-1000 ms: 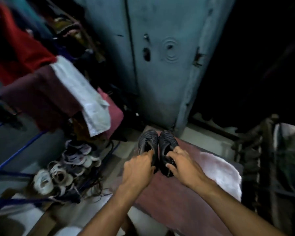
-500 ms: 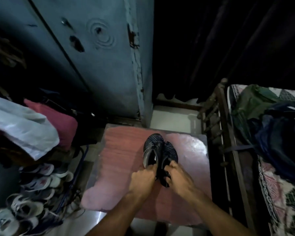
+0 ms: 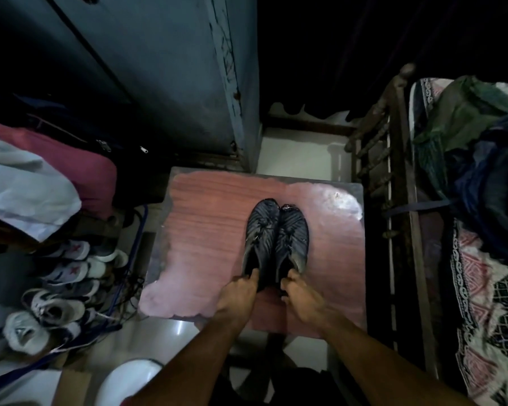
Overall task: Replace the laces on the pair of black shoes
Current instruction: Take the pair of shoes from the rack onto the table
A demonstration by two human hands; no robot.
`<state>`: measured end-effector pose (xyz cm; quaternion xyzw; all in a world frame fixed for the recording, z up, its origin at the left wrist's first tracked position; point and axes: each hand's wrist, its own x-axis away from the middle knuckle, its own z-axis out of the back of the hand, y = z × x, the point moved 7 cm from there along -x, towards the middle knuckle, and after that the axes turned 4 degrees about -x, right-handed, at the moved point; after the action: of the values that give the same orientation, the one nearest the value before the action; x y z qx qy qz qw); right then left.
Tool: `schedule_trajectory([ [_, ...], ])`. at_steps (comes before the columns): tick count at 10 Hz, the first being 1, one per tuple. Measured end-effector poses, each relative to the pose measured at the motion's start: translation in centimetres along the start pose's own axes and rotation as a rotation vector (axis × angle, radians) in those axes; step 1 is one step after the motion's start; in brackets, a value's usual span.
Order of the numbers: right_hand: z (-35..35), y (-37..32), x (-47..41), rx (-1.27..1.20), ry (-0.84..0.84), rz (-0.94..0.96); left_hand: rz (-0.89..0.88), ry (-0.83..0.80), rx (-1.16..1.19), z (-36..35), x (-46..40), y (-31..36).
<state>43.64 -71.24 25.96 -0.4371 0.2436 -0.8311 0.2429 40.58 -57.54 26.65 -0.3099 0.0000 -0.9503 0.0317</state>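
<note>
- The left hand (image 3: pixel 237 297) has its fingers curled round the heel rim of the left black shoe (image 3: pixel 260 235); the thumb dips into the opening.
- The right hand (image 3: pixel 301 297) grips the heel of the right black shoe (image 3: pixel 292 238) the same way, fingers curled.
- Just beyond the fingers, both shoes rest side by side, touching, toes pointing away, on the reddish tabletop (image 3: pixel 206 230).
- Left of the fingers, well apart, lies a pile of sneakers (image 3: pixel 62 288).
- Right of them stands a bed (image 3: pixel 481 273).
</note>
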Motion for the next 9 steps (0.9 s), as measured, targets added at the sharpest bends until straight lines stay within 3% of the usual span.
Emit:
schedule_trajectory([
  [1,-0.3,1.4,-1.4,0.217,-0.023,-0.068,0.011,-0.012,-0.079,0.9,-0.3,-0.1],
  [2,0.4,1.8,-1.4,0.138,0.014,-0.148,-0.023,0.005,-0.057,1.4,-0.2,0.7],
  [5,1.0,-0.3,0.4,0.145,0.026,-0.136,-0.131,-0.057,0.058,-0.8,1.0,1.2],
  [7,4.5,-7.8,0.5,0.071,0.134,0.001,-0.012,0.109,0.456,4.6,2.8,-3.5],
  [9,7.1,-22.7,-0.9,0.006,0.17,0.298,0.057,0.334,0.756,12.7,9.7,-14.7],
])
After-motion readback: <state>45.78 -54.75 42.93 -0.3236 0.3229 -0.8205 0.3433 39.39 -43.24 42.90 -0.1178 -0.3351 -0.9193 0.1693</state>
